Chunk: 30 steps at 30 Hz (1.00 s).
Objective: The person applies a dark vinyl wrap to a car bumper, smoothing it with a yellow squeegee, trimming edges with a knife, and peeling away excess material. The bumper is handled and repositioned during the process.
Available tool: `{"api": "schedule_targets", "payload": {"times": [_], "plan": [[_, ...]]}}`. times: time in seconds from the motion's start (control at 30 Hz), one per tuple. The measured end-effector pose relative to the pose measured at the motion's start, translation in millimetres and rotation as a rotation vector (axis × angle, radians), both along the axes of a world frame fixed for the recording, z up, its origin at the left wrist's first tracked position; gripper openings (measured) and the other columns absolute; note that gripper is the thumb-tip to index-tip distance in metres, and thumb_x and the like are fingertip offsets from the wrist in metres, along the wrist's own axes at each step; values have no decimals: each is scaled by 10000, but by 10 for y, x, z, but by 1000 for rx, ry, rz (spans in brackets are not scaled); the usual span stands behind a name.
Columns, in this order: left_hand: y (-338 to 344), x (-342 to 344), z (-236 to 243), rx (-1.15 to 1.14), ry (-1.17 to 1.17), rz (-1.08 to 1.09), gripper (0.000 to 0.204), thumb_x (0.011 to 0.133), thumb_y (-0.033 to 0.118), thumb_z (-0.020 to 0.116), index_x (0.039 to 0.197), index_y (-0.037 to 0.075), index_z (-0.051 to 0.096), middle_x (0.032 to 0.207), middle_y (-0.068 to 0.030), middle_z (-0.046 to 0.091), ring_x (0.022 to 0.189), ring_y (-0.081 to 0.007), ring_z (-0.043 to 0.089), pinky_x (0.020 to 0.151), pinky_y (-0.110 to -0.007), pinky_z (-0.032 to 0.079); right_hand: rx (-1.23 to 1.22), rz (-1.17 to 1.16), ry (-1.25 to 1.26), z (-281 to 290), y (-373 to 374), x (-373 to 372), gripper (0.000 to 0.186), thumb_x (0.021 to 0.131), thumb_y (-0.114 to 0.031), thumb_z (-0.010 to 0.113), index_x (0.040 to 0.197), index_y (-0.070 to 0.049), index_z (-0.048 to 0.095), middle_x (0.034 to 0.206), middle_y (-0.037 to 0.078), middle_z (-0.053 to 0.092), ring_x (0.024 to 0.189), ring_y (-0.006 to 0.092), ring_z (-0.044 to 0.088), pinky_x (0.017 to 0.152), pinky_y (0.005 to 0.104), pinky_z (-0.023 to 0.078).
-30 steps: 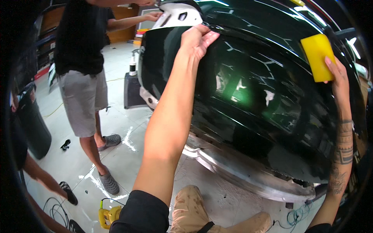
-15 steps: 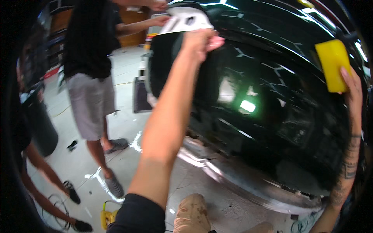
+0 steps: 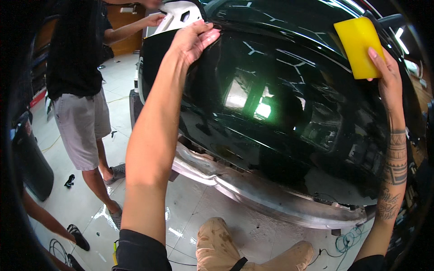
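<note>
A glossy black car body panel (image 3: 280, 117) fills the middle of the head view, with ceiling lights mirrored in it. My left hand (image 3: 192, 38) rests flat on the panel's upper left edge, fingers together and pointing right. My right hand (image 3: 384, 74) holds a yellow rectangular squeegee (image 3: 359, 45) against the panel's upper right. A white car part (image 3: 176, 16) sits just behind my left hand.
A bare metal bumper beam (image 3: 253, 187) runs under the panel. Another person in a black shirt and grey shorts (image 3: 81, 117) stands at the left, touching the white part. My tan boots (image 3: 217, 244) stand on the wet white floor. Cables (image 3: 346, 241) lie low right.
My view has shifted nearer to the panel. My right hand with the squeegee now sits a little higher on the panel. The left hand stays on the upper edge.
</note>
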<state>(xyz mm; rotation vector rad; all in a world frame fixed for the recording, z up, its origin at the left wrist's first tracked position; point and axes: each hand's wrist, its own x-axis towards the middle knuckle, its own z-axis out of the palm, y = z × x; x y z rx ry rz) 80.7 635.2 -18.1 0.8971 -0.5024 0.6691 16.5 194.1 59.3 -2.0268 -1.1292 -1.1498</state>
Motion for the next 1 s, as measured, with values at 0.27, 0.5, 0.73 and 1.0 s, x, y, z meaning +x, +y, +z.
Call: {"api": "schedule_targets", "payload": {"times": [0.27,0.5,0.73,1.0], "plan": [[65,47,-27,116,-49,-115,23,942,-20,546,928,-38,547,925,-229,669,882,-313,714,790,-358,631,22,-51,59,-3,10,-78,522,963,-490,545,1222,-41,615,840,0,602,711,53,540,591,198,396],[148,134,-70,149,-135,-68,113,964,25,532,996,-82,549,991,-291,666,858,-289,719,796,-352,628,11,-92,41,-20,39,-94,524,961,-489,547,1218,-37,610,858,2,615,712,48,547,560,188,392],[33,53,29,126,10,121,117,896,-22,548,941,-129,563,908,-283,677,787,-303,727,692,-328,641,4,-130,29,1,2,-85,530,966,-489,535,1226,-34,606,882,11,618,715,46,545,554,186,392],[-172,-22,28,-2,205,257,129,903,40,515,951,-78,530,963,-265,677,799,-255,720,675,-307,643,23,13,-38,-53,-25,-1,521,961,-477,553,1244,-44,614,868,-2,602,715,44,531,565,188,393]]}}
